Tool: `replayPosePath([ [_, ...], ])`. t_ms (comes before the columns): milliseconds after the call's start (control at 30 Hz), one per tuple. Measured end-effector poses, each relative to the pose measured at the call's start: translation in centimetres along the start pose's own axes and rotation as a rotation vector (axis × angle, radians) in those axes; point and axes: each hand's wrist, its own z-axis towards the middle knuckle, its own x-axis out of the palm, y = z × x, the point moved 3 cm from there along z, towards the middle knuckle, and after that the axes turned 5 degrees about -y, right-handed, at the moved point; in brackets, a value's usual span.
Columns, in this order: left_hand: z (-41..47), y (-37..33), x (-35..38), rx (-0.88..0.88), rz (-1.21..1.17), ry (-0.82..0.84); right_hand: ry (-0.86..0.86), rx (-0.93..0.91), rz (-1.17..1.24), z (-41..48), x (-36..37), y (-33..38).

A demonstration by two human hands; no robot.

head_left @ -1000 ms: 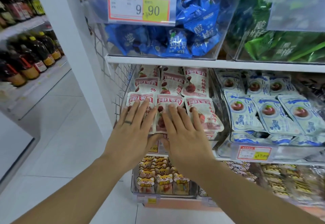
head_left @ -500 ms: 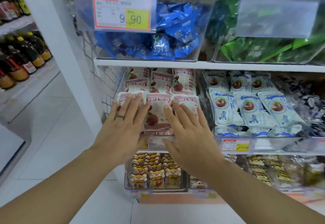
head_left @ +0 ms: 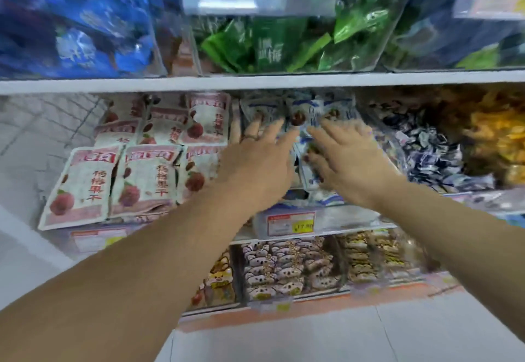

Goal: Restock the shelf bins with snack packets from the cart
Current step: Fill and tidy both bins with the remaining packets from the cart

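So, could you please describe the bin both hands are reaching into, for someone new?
Find the white shelf board under the green packets. In the row just below it, the bin holds white-and-blue packets printed with a dark red fruit. Pink-and-white packets lie to its left and dark navy wrapped sweets to its right.

Price label [head_left: 291,224], red-bordered with yellow panel; white tiled floor [head_left: 397,339] below; wire grid [head_left: 56,117] at left; orange base strip [head_left: 284,314].
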Motion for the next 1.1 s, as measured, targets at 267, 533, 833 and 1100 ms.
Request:
replayPosePath([
  [267, -2.1, -0.6, 3.1, -0.078, 0.162, 0.071, 0.044, -0.047, -0.046, -0.9, 2.8, 0.0],
  [533, -1.8, -0.9, 2.2, -0.117, 0.180, 0.046, 0.002, -0.046, 0.084, -0.6, 0.8, -0.3],
  [833, 1.9, -3.2, 2.8, -0.036, 0.035, 0.103, 0.136, 0.014, -0.030, -0.7, 2.1, -3.7],
  [1100, 4.6, -2.2, 0.8, -0.056, 0.035, -0.049, -0.015, 0.035, 0.080, 3.5, -0.8, -4.9],
])
